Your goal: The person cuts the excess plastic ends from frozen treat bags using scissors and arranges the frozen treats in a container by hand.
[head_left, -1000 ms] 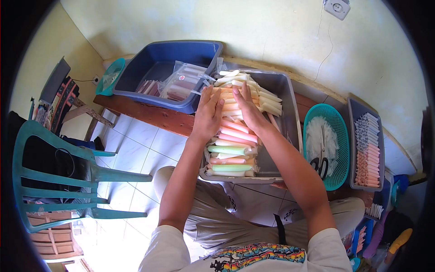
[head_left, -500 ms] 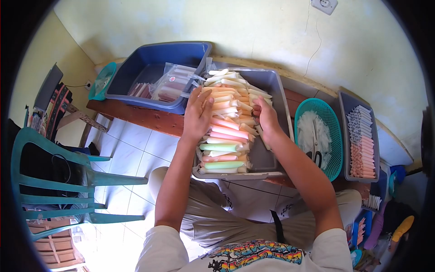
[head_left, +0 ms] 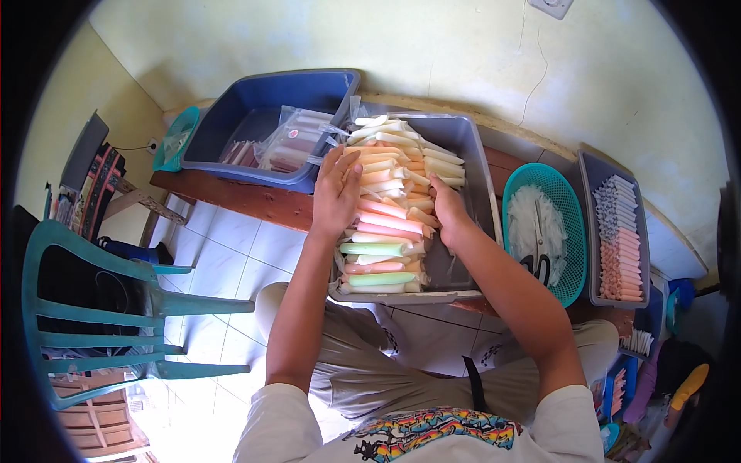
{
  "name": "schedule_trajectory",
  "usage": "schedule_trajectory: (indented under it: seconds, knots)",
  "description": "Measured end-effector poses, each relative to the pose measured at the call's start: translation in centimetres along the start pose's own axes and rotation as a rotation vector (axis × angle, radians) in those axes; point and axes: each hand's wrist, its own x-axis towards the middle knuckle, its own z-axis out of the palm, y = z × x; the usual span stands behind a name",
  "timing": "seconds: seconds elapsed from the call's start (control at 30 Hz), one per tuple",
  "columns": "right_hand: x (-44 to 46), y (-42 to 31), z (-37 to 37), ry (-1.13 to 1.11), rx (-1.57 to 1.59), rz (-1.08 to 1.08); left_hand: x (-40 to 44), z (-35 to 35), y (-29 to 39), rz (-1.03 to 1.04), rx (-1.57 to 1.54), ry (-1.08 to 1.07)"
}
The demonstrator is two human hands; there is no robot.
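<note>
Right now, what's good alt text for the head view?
A person's left hand and right hand are on either side of piled pastel sticks in a grey tray. Left of it sits a blue tub; right, a teal basket holding scissors.

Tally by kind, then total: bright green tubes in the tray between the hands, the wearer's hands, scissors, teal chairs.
Bright green tubes: 2
Hands, left and right: 2
Scissors: 1
Teal chair: 1
Total: 6
</note>
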Motion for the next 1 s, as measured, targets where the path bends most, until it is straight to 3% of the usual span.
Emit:
schedule_trajectory:
  seconds: [0.07,0.13,0.63,0.8,0.87,1.0]
  knots:
    - [-0.4,-0.2,0.1,-0.071,0.002,0.054,0.1,0.0,-0.2,-0.031,-0.053,-0.013]
    - [0.3,0.9,0.6,-0.034,0.024,-0.129,0.2,0.1,0.0,-0.034,-0.051,-0.019]
    - [-2.1,-0.8,1.3,-0.204,0.038,-0.039,0.0,0.4,0.1,-0.101,-0.132,-0.027]
    - [-2.0,-0.5,0.8,-0.058,0.047,-0.065,-0.1,-0.1,1.1,-0.134,-0.150,-0.043]
    - [-2.7,-0.9,0.8,-0.024,0.087,-0.038,-0.2,-0.2,1.5,0.048,0.041,-0.046]
    - [-2.4,-0.5,0.4,0.047,0.165,-0.093,-0.2,0.1,1.3,0.109,0.141,-0.051]
